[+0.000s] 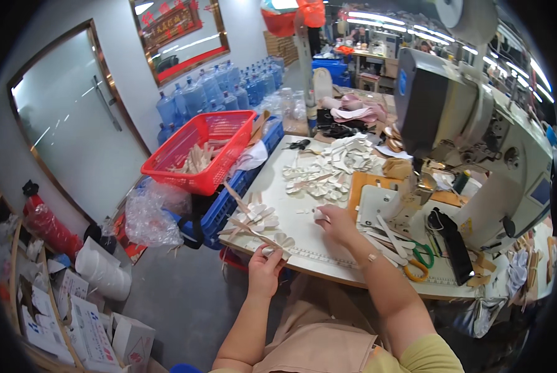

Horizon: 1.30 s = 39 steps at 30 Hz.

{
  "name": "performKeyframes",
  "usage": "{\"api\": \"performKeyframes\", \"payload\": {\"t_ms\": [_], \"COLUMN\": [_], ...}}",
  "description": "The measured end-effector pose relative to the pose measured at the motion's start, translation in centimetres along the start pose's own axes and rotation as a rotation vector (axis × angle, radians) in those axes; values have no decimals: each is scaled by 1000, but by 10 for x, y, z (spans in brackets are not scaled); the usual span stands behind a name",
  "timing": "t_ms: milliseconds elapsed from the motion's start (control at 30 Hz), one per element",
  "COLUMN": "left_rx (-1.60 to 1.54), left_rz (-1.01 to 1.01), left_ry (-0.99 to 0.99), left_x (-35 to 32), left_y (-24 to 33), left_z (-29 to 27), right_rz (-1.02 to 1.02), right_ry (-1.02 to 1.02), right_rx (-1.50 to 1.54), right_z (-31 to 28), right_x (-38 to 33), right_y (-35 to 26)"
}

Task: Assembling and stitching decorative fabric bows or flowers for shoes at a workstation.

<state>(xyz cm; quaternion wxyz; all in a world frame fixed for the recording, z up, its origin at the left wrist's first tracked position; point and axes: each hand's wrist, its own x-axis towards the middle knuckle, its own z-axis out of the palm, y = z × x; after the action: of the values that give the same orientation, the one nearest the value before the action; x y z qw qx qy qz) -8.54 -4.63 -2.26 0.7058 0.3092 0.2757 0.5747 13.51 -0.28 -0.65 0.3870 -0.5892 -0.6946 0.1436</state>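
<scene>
Head view. Left hand point(266, 268): at the front-left edge of the white table point(309, 252), thumb and fingers brought together on the near part of a beige strip point(252, 234). The strip extends from the fingertips up and to the left, lying low over the tabletop corner; its gripped part is partly hidden by the fingers. A loose cluster of cream pieces point(258, 217) lies just beyond the strip, apart from the fingers.

Right hand point(339, 225): above the table, well apart from the left, fingers curled. A small white piece point(319, 214) shows at the fingertips; cannot tell whether it is pinched or only touched.

Surroundings: a larger heap of cream pieces point(328, 171) lies beyond the right hand, near the sewing machine point(465, 124). Scissors point(423, 253) with green and orange handles lie to the right of the right forearm. A measuring scale point(328, 255) runs along the near table edge. To the left of the table, a red basket point(197, 182) with more pale pieces inside sits above a blue crate point(213, 214).
</scene>
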Motion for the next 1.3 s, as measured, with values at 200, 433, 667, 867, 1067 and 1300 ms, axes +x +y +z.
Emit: {"api": "performKeyframes", "payload": {"t_ms": [200,433,667,867,1067,1300], "left_rx": [-47,-58,-51,93,82,-98], "left_rz": [-66,-126,-113,-29,-89,-208], "left_ry": [-134,-134,-122,-125,-150,-152], "left_x": [-2,-7,-10,-10,-12,-11], "left_y": [7,1,-3,-10,-10,-18], "left_z": [8,24,27,26,33,30], "right_rz": [-298,-442,-458,-487,-606,-867], "right_ry": [58,201,228,166,99,-38], "right_rx": [23,-307,-366,-492,-616,-830], "right_z": [-44,-59,-64,-70,-87,-102], "right_x": [-59,-67,-70,-70,-54,-23], "right_y": [-52,-60,-59,-58,-65,-83]}}
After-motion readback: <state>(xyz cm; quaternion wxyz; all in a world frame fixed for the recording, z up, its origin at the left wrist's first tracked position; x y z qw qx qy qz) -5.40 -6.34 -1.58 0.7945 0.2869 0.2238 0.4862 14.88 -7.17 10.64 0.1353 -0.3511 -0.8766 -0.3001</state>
